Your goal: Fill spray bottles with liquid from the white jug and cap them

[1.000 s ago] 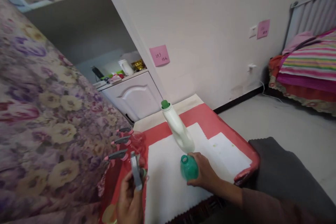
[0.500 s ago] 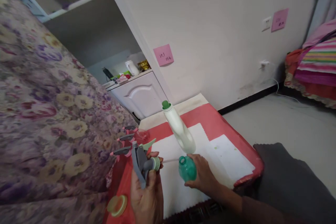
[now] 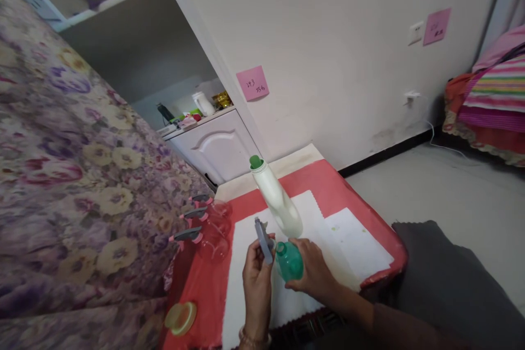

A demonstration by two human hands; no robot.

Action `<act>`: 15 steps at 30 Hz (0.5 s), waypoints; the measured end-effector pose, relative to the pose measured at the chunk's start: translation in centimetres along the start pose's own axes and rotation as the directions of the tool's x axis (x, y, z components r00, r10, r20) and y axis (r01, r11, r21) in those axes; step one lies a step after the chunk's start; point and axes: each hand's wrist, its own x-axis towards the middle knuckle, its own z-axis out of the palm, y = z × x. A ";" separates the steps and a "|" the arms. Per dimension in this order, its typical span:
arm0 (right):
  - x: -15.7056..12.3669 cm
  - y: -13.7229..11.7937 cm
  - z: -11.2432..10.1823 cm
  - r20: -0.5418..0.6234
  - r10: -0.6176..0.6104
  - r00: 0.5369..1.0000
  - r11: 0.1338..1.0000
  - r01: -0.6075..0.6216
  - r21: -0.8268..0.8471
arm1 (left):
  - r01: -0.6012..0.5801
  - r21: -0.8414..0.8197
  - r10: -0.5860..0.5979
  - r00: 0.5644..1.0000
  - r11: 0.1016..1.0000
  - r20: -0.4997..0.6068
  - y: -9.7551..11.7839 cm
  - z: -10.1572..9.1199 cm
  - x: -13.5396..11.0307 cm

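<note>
My left hand is closed around a grey trigger spray head, which is held right beside the mouth of a green spray bottle. Whether the two touch is hard to make out. Wrapped round the green bottle's right side is my right hand, tilting its neck to the left. The spray head's tube is hidden from view. Just behind both hands a tall pale-green bottle, with green at its mouth, stands on the white cloth.
Several clear spray bottles with grey-and-pink triggers stand along the table's left side. A yellowish lid lies at the near left of the red tabletop. A floral curtain hangs at left, and paper lies at right.
My left hand has moved right with the spray head, up to the green bottle's mouth. The tube that showed between them is out of sight. My right hand stays nearly in place.
</note>
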 end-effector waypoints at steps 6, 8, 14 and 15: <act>0.1 -0.2 -0.4 0.002 -0.002 1.000 1.000 0.002 0.013 | 0.009 0.102 -0.016 0.998 0.995 0.068 -0.8 0.3 -0.2; 0.1 -0.2 -0.4 0.009 -0.004 1.000 1.000 0.004 0.011 | 0.024 0.105 -0.032 0.997 0.994 0.077 -0.5 0.4 -0.2; 0.0 0.0 -0.3 0.006 -0.014 1.000 1.000 0.014 0.016 | 0.006 0.164 -0.027 0.991 0.986 0.128 -0.6 -0.1 0.0; 0.0 0.0 -0.3 0.003 -0.015 1.000 1.000 0.015 0.017 | -0.004 0.176 -0.022 0.990 0.984 0.141 -0.6 -0.3 0.0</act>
